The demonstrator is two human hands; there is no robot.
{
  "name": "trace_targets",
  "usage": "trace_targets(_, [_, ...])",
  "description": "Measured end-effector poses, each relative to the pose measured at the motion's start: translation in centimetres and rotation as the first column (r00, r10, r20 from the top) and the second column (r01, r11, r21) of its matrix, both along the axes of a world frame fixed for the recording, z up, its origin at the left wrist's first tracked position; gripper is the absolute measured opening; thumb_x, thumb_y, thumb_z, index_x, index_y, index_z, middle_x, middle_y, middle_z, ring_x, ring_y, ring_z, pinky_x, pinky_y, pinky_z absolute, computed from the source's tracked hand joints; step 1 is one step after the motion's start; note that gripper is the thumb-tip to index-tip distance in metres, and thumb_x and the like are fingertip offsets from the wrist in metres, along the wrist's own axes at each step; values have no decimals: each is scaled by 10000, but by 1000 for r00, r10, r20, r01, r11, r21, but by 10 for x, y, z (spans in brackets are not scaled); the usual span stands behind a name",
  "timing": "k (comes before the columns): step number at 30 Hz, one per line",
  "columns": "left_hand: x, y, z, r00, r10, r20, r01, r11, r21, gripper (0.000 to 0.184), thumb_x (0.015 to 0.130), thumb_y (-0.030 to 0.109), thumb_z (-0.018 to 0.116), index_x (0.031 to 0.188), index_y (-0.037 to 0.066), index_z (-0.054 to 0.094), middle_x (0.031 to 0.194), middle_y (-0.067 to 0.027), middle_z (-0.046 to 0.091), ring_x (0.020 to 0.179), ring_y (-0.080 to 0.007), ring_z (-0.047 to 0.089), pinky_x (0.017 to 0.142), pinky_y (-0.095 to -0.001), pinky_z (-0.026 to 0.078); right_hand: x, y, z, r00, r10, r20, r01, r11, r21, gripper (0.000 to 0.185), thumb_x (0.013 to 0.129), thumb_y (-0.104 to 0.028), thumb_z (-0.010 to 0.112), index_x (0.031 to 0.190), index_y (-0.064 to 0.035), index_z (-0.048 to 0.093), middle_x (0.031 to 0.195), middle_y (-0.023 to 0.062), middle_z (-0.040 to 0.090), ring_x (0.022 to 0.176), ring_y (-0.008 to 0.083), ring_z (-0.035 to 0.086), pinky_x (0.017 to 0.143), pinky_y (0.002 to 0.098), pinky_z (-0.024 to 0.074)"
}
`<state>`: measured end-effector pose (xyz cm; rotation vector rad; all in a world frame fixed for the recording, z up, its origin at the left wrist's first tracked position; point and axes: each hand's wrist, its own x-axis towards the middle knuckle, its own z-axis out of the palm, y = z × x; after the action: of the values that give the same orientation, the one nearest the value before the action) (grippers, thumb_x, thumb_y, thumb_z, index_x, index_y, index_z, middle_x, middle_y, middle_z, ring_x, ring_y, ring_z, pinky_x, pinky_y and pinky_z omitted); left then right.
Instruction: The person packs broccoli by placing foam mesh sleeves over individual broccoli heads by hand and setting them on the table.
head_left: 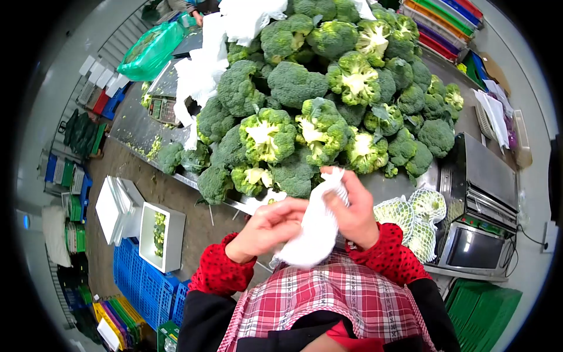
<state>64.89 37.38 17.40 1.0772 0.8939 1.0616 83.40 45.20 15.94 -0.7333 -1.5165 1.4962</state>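
My right hand (356, 211) pinches the upper end of a bunched white net sleeve (316, 226) between thumb and fingers. My left hand (267, 230) is closed against the sleeve's left side, its fingers curled; their tips are partly hidden by the sleeve. The sleeve hangs in front of my checked apron, and I cannot make out anything inside it. Just beyond my hands rises a large heap of broccoli heads (298, 84), several with their pale cut stems facing up. To the right of my right hand lie several broccoli heads in white netting (413, 217).
A weighing and wrapping machine (478, 243) stands at the right. White netting (201, 76) lies along the heap's left edge. On the floor at left are a white foam box (177, 237) and blue crates (141, 284). Another person's hand (197, 17) shows at the far top.
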Motion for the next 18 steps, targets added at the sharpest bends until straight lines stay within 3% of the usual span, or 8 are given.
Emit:
trace_targets(2, [-4, 9, -9, 939, 8, 342, 7, 999, -44, 346, 916, 60, 551, 1249, -14, 489, 1114, -92, 601, 873, -115, 611, 735, -241, 509, 3, 9, -3, 950, 90, -298, -201, 907, -370, 269, 965, -74, 443, 1205, 12, 528, 953, 35, 621, 837, 91, 586, 738, 241, 480])
trace_targets(4, [20, 20, -19, 928, 372, 28, -373, 928, 22, 366, 931, 17, 509, 1293, -18, 474, 1091, -91, 579, 874, -112, 592, 723, -237, 491, -9, -3, -15, 956, 157, -247, -216, 947, -237, 235, 947, -85, 500, 1147, 7, 582, 958, 45, 613, 844, 106, 578, 741, 243, 471])
trace_targets(5, [30, 21, -20, 906, 423, -24, -419, 903, 96, 374, 929, 14, 512, 1300, -18, 472, 1102, -83, 563, 897, -110, 581, 752, -233, 481, -10, -5, -20, 997, 42, 68, -46, 997, 66, 187, 916, -82, 565, 1063, 9, 636, 1011, 73, 602, 890, 140, 574, 771, 268, 468])
trace_targets(8, [46, 16, -24, 891, 436, -124, -387, 874, 294, 368, 906, 39, 569, 1263, -22, 509, 1178, -81, 502, 1064, -131, 517, 869, -252, 450, -3, -10, -23, 965, -258, 41, 223, 895, 387, 177, 827, -28, 655, 998, 20, 656, 1087, 123, 577, 938, 199, 572, 810, 292, 463])
trace_targets(10, [59, 21, -28, 846, 512, -147, -408, 800, 440, 292, 887, 48, 604, 1163, -36, 565, 1129, -89, 539, 1023, -143, 547, 858, -257, 458, 8, -11, -23, 940, -337, 58, 262, 819, 510, 187, 804, -14, 667, 986, 26, 643, 1024, 127, 596, 897, 212, 587, 795, 290, 472])
trace_targets(14, [68, 22, -32, 923, 384, -32, -381, 921, 82, 94, 896, 27, 601, 978, -12, 622, 970, -56, 604, 875, -107, 569, 806, -239, 454, 18, -20, -28, 901, -412, -138, 402, 911, -96, 104, 901, -50, 573, 988, 6, 584, 859, 95, 618, 777, 137, 591, 684, 243, 461])
trace_targets(16, [75, 27, -38, 940, 336, -54, -308, 908, 284, 59, 906, 38, 595, 936, -9, 614, 909, -21, 600, 840, -73, 540, 787, -222, 432, 20, -18, -41, 885, -391, -252, 361, 919, -155, 119, 920, -71, 560, 1017, -1, 564, 837, 76, 613, 737, 112, 580, 653, 229, 456])
trace_targets(18, [63, 28, -35, 928, 341, 150, -345, 939, -4, 107, 937, 135, 567, 922, 30, 575, 910, -12, 590, 779, -66, 525, 739, -236, 435, 29, -25, -44, 898, -439, -3, 436, 891, 129, 119, 935, -91, 546, 1015, -4, 554, 804, 51, 601, 673, 97, 552, 608, 227, 445])
